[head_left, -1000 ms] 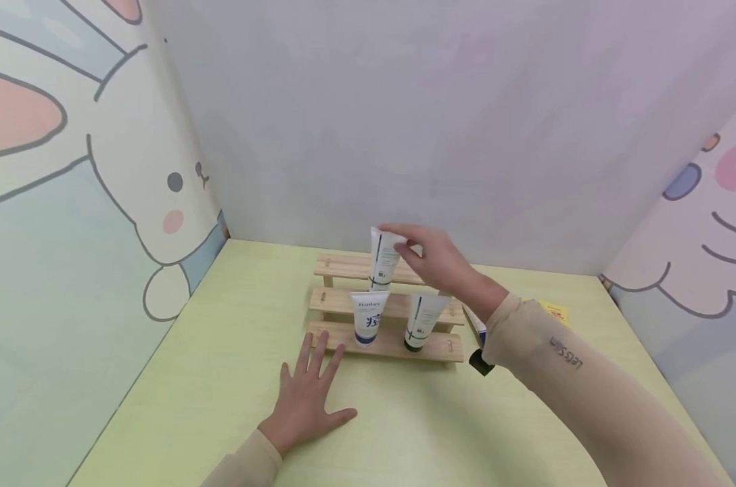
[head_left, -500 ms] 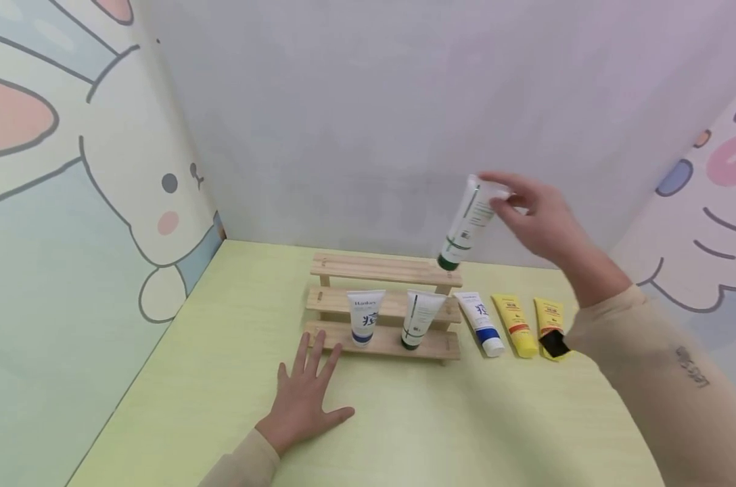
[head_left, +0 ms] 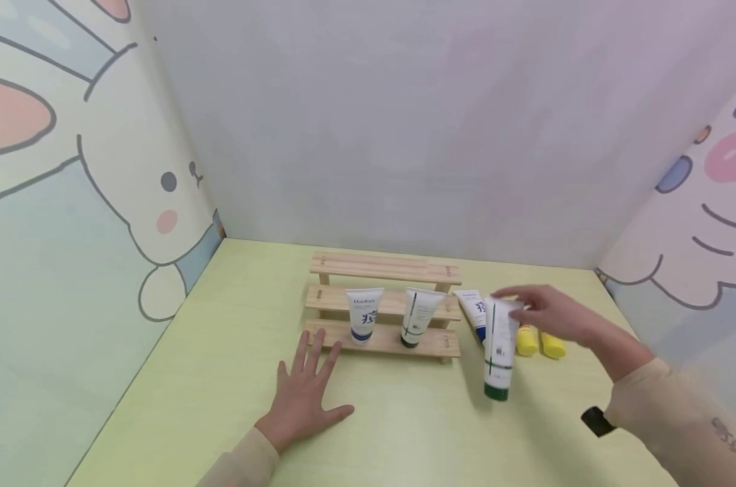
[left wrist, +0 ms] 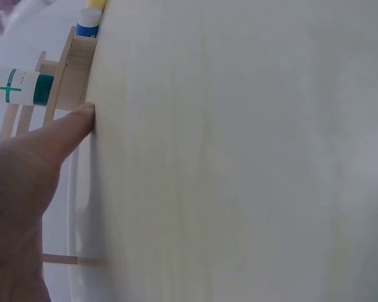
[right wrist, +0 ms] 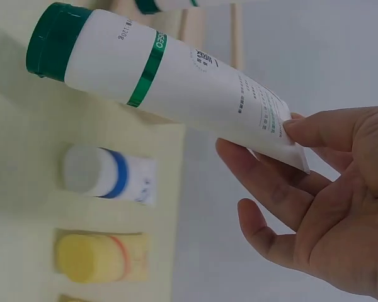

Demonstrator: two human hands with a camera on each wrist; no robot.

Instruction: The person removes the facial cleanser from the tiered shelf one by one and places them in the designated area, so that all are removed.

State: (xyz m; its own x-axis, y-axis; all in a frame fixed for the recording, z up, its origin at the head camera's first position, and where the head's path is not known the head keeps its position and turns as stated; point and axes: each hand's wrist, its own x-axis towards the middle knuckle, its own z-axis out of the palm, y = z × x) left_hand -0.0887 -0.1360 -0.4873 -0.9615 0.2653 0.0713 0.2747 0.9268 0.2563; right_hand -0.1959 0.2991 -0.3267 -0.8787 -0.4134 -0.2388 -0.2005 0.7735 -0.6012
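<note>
My right hand [head_left: 547,314] pinches the flat crimped end of a white squeeze tube [head_left: 500,348], whose green cap points down; the right wrist view shows the tube [right wrist: 176,82] between thumb and fingers. My left hand [head_left: 304,392] lies with spread fingers on the table, fingertips at the lowest step of a wooden tiered rack [head_left: 380,341]. Standing on that step are a white tube with a blue band [head_left: 364,314] and a second green-capped white tube [head_left: 419,316]. The rack's two upper steps hold nothing.
Right of the rack lie a white-and-blue tube [head_left: 470,308] and two yellow tubes, their caps [head_left: 527,340] showing below my right hand. A grey wall [head_left: 404,135] rises behind the table, with cartoon-printed panels on both sides.
My right hand has lifted the green-capped tube off the rack's upper part, carried it right, then lowered it in front of the lying tubes. The left hand has stayed put.
</note>
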